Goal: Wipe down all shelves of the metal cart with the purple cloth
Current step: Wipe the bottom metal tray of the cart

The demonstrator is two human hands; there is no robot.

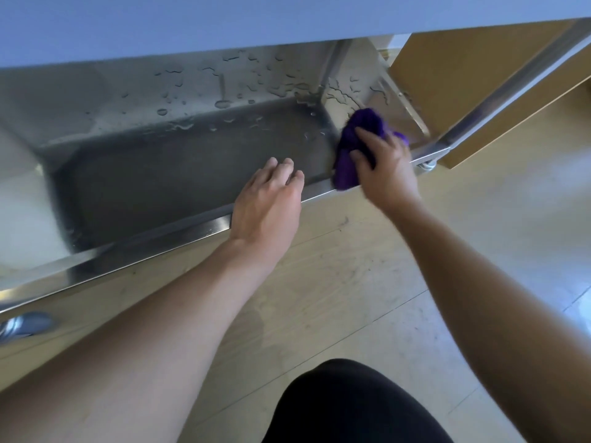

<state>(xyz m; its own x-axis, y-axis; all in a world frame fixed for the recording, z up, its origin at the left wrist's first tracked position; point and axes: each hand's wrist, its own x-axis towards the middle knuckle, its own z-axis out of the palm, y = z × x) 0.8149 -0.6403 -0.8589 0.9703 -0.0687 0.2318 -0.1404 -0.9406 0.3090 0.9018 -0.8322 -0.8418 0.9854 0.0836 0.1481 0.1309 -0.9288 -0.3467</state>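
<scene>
A person crouches at the lowest shelf (192, 174) of a metal cart (128, 247), right of centre in the frame. The right hand (383, 164) is closed around a bunched purple cloth (355, 145), pressing it into the shelf's right-hand corner, with a fold draped over the front rim. The left hand (268, 203) lies over that rim at mid-frame, fingers loose and nearly straight, holding nothing; whether it bears down on the metal cannot be told.

Water droplets (220, 103) bead across the shiny surface at the back of the shelf, in the upper middle of the frame, untouched by the cloth. The likely trouble is there: a wadded cloth offers a small wiping face and may smear the water rather than lift it, or sweep it over the rim onto the floor (351, 282). The cart stands on a caster (22, 324), lower left, so a hard push could roll it unless the left hand braces it.
</scene>
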